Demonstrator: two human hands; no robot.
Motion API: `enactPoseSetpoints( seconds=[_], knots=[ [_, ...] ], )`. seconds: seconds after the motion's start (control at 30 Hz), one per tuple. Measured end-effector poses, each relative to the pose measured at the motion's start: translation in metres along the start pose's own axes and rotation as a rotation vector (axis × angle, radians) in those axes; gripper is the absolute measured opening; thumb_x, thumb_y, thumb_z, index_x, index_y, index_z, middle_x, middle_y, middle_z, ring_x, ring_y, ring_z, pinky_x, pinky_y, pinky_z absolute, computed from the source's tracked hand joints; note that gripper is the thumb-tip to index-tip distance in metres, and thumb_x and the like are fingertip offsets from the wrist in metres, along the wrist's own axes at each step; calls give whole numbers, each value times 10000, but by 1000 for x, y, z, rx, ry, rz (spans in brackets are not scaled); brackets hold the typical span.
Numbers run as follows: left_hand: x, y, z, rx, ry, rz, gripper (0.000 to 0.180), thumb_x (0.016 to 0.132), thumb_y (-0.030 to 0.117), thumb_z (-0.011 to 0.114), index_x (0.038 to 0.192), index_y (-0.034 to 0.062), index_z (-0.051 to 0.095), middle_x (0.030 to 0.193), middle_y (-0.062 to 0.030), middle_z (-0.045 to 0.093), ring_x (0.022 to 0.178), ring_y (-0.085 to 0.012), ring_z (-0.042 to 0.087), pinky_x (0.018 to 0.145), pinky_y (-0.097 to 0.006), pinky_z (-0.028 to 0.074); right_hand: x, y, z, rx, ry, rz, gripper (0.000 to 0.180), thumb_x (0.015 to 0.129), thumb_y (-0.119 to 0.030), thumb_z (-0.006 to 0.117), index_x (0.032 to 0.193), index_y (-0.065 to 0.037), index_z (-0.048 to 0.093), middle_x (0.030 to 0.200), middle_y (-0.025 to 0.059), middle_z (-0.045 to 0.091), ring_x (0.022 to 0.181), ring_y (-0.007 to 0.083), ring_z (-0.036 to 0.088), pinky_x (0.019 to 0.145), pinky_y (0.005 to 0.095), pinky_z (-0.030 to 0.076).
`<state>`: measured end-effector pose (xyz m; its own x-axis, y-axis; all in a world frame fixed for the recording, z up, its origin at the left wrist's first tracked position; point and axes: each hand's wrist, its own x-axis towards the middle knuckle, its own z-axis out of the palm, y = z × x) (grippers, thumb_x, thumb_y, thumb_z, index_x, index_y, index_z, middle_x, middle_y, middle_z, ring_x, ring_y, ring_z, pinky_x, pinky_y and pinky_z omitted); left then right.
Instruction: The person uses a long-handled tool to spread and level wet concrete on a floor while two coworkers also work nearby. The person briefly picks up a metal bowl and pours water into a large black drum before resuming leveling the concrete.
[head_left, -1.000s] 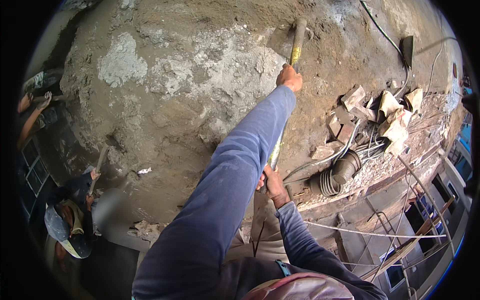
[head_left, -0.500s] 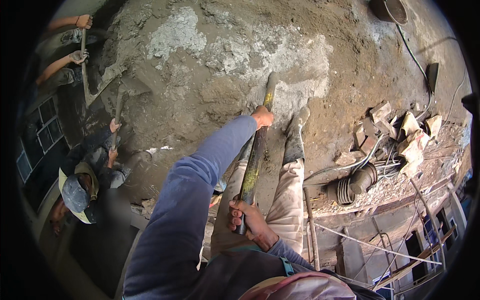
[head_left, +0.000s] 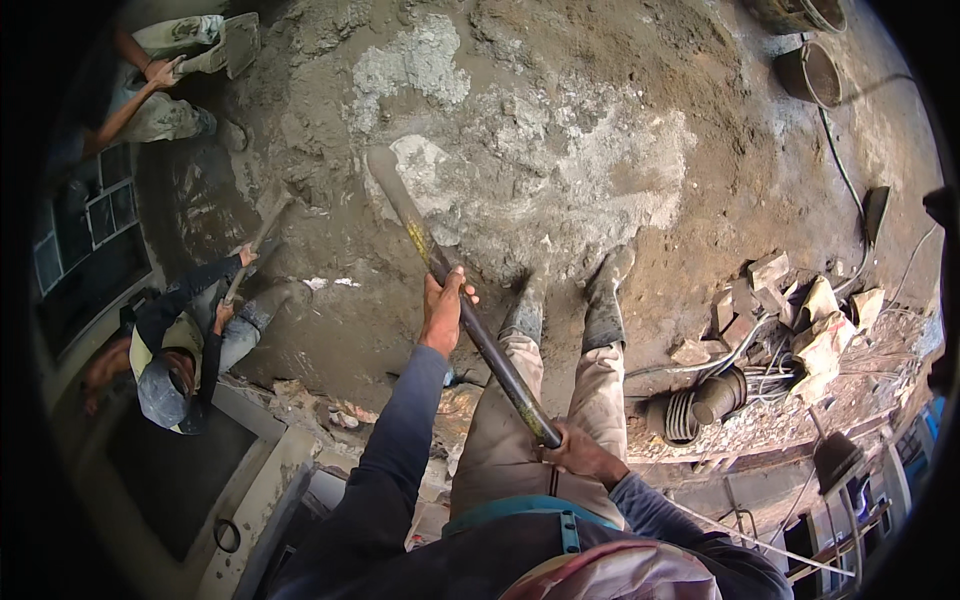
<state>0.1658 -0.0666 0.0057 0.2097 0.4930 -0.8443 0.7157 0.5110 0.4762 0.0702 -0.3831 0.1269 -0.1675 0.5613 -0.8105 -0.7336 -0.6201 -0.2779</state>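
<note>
A long dark pole with worn yellow patches slants across my front. Its far end is grey with cement and lies over the mix; whether a blade sits there I cannot tell. My left hand is wrapped round the pole near its middle, with the arm stretched forward. At the near end, by my thighs, my right hand grips the pole. Beyond my boots spreads wet grey-brown mortar, with pale dry cement on top.
At left a co-worker in a cap holds a wooden handle. Farther up, another person holds a shovel. Buckets stand at the far right. Broken bricks, stacked pots and hoses lie on the right, near a ledge.
The pole's far end has swung left across the mortar, and its near end has moved right. My left hand has drawn back toward me. The upper-left co-worker has raised a shovel.
</note>
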Motion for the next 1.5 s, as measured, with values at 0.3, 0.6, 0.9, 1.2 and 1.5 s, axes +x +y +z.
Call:
enactPoseSetpoints(
  seconds=[0.3, 0.6, 0.9, 1.2, 1.5],
  knots=[
    [99, 52, -25, -667, -50, 136, 296, 936, 308, 725, 803, 188, 490, 677, 57, 473, 604, -103, 495, 637, -332, 467, 195, -28, -158, -933, 655, -332, 255, 879, -281, 675, 1095, -166, 603, 866, 154, 726, 820, 375, 713, 718, 498, 541],
    [-81, -47, 119, -381, -196, -144, 210, 932, 276, 736, 839, 174, 578, 676, 55, 463, 607, -100, 512, 633, -316, 471, -40, 129, -114, -562, 780, -175, 379, 818, -353, 772, 1106, -167, 611, 837, 160, 714, 818, 383, 702, 715, 515, 540],
    [-60, -169, 428, 335, -651, 14, 207, 913, 179, 747, 791, 68, 622, 640, 20, 540, 500, -89, 513, 451, -282, 452, -2, 145, -97, 698, 978, -275, 382, 946, -389, 721, 965, -44, 560, 615, 62, 553, 469, 170, 517, 474, 319, 454],
    [18, -253, 459, 1358, -611, 468, 375, 896, 301, 714, 1002, -57, 686, 1033, -276, 717, 1038, -384, 714, 873, -452, 561, 129, 69, -83, 1526, 637, -378, 398, 1024, -458, 592, 909, -108, 442, 639, 39, 506, 481, 152, 516, 440, 332, 473],
    [104, -293, 266, 1481, -586, 115, 377, 879, 252, 718, 1038, -86, 668, 948, -214, 728, 846, -337, 715, 790, -427, 553, 77, -5, 33, 1793, 244, -215, 355, 1009, -404, 639, 859, -121, 485, 624, -2, 496, 492, 134, 509, 466, 335, 466]
  ],
)
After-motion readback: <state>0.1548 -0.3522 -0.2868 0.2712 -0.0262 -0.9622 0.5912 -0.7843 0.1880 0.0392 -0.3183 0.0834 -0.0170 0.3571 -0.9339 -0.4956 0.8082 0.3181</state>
